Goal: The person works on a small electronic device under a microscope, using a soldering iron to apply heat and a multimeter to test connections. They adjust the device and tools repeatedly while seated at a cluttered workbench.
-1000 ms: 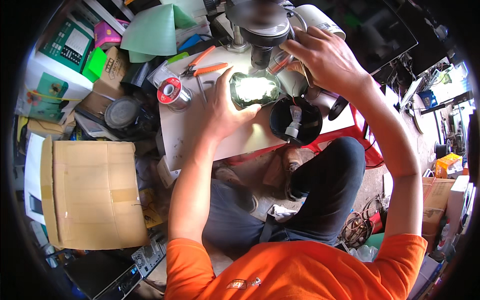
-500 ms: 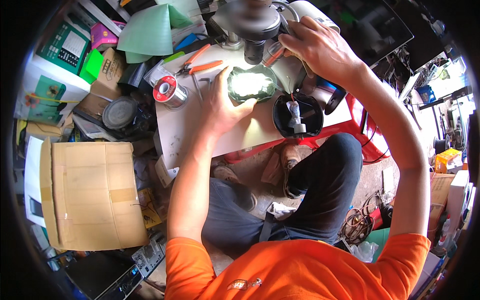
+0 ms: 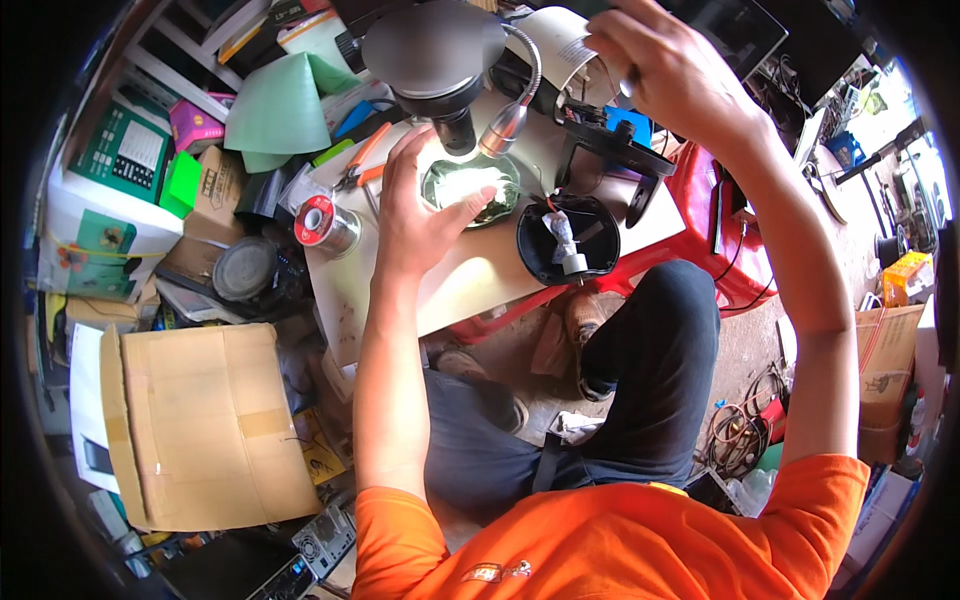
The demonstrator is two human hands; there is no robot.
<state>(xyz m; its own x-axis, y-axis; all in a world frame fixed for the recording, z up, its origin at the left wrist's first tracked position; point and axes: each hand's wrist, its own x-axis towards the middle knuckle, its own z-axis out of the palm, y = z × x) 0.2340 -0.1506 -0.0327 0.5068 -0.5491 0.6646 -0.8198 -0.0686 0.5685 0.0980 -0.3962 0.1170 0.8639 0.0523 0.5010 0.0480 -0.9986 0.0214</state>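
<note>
My left hand (image 3: 420, 205) grips the near-left edge of a round, glassy greenish piece (image 3: 507, 190), thumb across its face. Glare washes out its middle, so its exact kind is unclear. Right above it are the dark barrel of a microscope (image 3: 457, 133) and the metal head of a gooseneck lamp (image 3: 503, 130). Beside the piece, a round black housing (image 3: 593, 245) holds a wrapped white part (image 3: 560, 232) and thin wires. My right hand (image 3: 675, 70) is raised at the far right by a white cylinder (image 3: 555, 50), its fingers curled; what lies between them is hidden.
On the white tabletop (image 3: 350, 290) stand a solder spool (image 3: 328, 228) and orange-handled pliers (image 3: 370, 155). A black bracket-like frame (image 3: 615, 150) stands at the right, by a red stool (image 3: 740, 250). A cardboard box (image 3: 210, 425) lies at the left.
My right hand has moved up and right, away from the lamp head. My left hand keeps its grip on the round piece. The whole view has shifted somewhat.
</note>
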